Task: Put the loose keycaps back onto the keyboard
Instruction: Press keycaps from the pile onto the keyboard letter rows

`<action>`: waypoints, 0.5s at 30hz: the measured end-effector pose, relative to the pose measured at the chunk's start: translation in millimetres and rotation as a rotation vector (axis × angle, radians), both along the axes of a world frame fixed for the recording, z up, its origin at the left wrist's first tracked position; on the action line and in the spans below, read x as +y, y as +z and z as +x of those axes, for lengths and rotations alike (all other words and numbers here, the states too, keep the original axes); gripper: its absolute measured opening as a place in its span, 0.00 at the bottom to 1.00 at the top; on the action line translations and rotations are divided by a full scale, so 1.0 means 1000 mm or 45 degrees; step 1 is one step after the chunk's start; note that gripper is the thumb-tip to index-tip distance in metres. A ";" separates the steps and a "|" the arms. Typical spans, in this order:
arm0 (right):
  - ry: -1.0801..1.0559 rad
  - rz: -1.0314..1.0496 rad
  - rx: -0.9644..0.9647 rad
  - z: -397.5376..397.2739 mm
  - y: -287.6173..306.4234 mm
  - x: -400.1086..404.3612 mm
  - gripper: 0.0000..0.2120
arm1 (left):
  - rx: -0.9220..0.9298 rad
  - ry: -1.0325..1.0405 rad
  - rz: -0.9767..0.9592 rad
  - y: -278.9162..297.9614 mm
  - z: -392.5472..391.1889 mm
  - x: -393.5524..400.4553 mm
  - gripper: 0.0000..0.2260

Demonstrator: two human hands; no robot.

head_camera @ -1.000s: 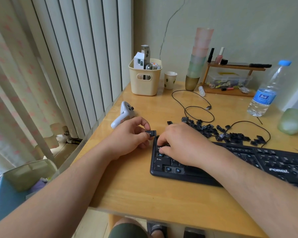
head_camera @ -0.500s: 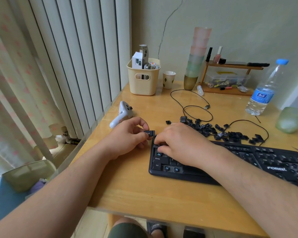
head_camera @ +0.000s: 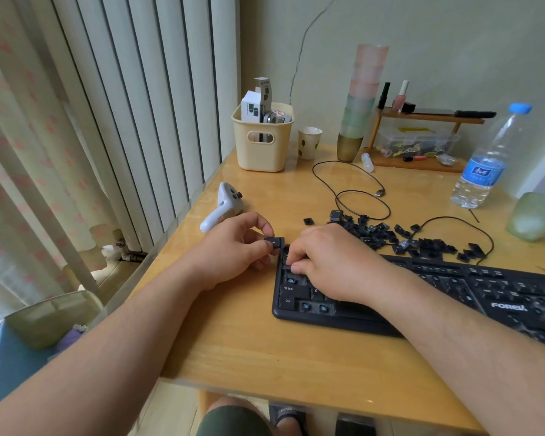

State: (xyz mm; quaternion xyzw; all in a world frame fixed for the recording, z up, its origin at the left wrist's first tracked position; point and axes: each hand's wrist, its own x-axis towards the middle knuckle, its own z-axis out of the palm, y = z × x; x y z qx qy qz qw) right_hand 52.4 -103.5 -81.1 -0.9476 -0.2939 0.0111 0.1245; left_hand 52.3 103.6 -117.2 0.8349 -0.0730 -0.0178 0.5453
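A black keyboard (head_camera: 453, 297) lies on the wooden table, with several bare blue-stemmed key sockets at its left end. My left hand (head_camera: 233, 250) pinches a wide black keycap (head_camera: 274, 241) between thumb and forefinger, just off the keyboard's top left corner. My right hand (head_camera: 331, 262) rests over the keyboard's left end, its curled fingertips pressing down on the keys there; what lies under them is hidden. A pile of loose black keycaps (head_camera: 400, 237) is spread on the table behind the keyboard.
A white controller (head_camera: 222, 206) lies left of my left hand. Black cable (head_camera: 359, 196) loops behind the keycaps. At the back stand a cream basket (head_camera: 261, 143), a paper cup (head_camera: 309, 143), stacked cups (head_camera: 359, 105), a wooden shelf (head_camera: 422, 121) and a water bottle (head_camera: 488, 162). A green object (head_camera: 535, 215) sits far right.
Both hands stay nearly in place. My right fingertips have shifted slightly on the keyboard's left end; my left hand still holds the keycap.
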 end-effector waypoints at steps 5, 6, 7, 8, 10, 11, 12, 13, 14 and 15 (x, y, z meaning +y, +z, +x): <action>-0.095 0.129 0.041 -0.004 -0.003 0.006 0.02 | -0.001 0.008 0.017 0.000 0.000 0.000 0.04; -0.112 0.136 0.064 -0.004 -0.003 0.006 0.02 | -0.001 0.011 0.019 0.000 0.000 0.000 0.04; -0.127 0.143 0.088 -0.004 -0.002 0.006 0.02 | -0.001 0.011 0.015 0.001 -0.001 -0.001 0.04; -0.141 0.146 0.109 -0.003 -0.001 0.006 0.02 | 0.001 0.012 0.011 0.001 -0.001 -0.001 0.04; -0.164 0.150 0.130 -0.003 0.001 0.006 0.02 | 0.002 0.013 0.009 0.002 -0.002 -0.001 0.04; -0.173 0.151 0.133 -0.002 0.001 0.006 0.02 | 0.003 0.013 0.009 0.002 -0.003 -0.001 0.04; -0.182 0.151 0.133 -0.002 0.001 0.006 0.02 | 0.003 0.013 0.011 0.002 -0.003 -0.001 0.04; -0.189 0.151 0.131 -0.002 0.002 0.007 0.02 | 0.002 0.014 0.014 0.002 -0.002 -0.001 0.04; -0.192 0.148 0.127 -0.002 0.001 0.008 0.03 | 0.002 0.015 0.018 0.001 -0.002 -0.001 0.04; -0.191 0.142 0.119 -0.003 0.001 0.010 0.03 | 0.002 0.016 0.020 0.001 -0.002 -0.001 0.04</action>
